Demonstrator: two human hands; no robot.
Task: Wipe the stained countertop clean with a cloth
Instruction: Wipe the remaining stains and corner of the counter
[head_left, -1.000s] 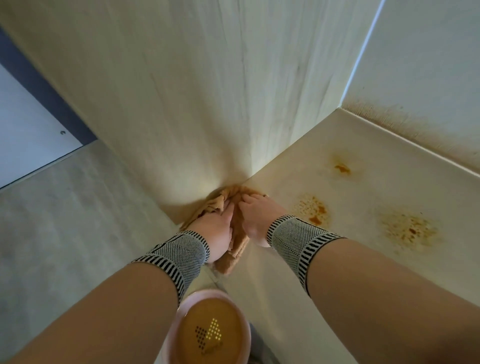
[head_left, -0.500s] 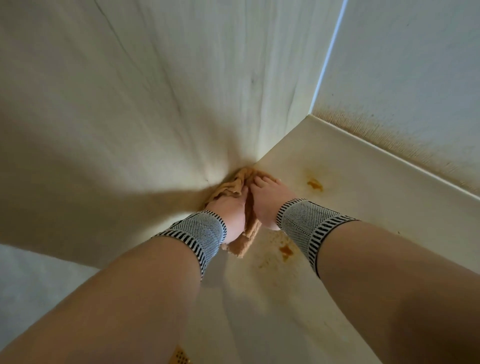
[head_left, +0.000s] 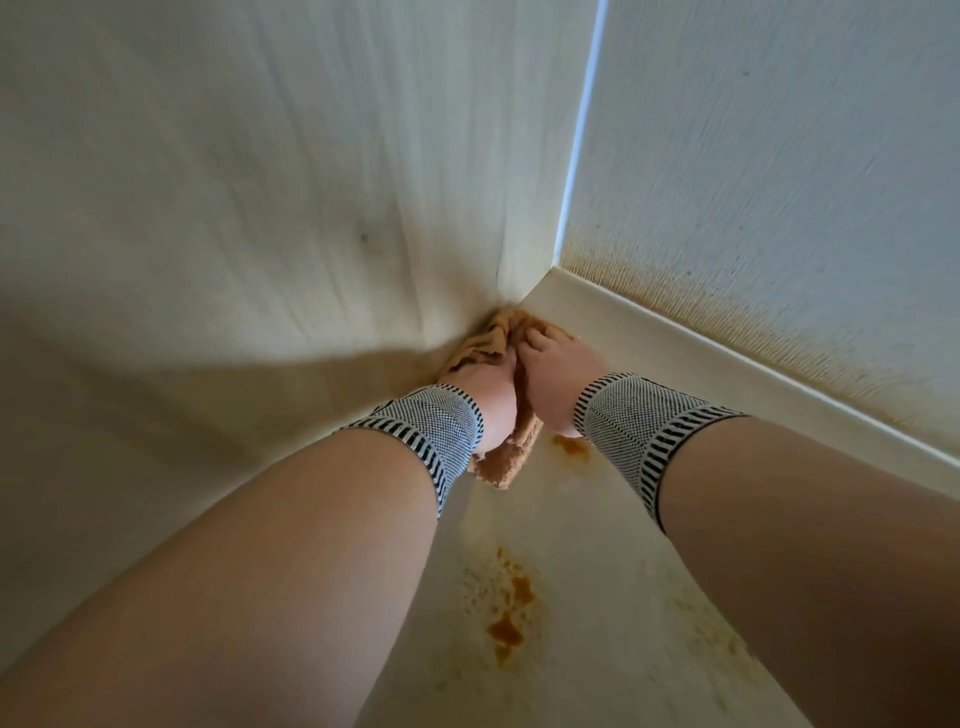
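An orange-brown cloth (head_left: 506, 462) lies bunched on the cream countertop (head_left: 587, 551), pushed into the far corner where the tall side panel meets the back wall. My left hand (head_left: 491, 402) and my right hand (head_left: 553, 376) press down on it side by side, fingers pointing into the corner, both wrists in striped bands. An orange stain (head_left: 506, 629) sits on the counter between my forearms. A smaller orange spot (head_left: 569, 444) lies just behind my right wrist. Fainter speckles (head_left: 722, 644) show beside my right forearm.
A pale wood-grain side panel (head_left: 260, 218) rises on the left of the cloth. The textured back wall (head_left: 779, 182) on the right carries a band of brownish splatter (head_left: 727, 306) above a raised cream upstand (head_left: 727, 358).
Both hands have slid the cloth along the side panel deeper into the back corner. The view has followed forward, so the floor and slipper have left the frame and the stains now lie nearer me.
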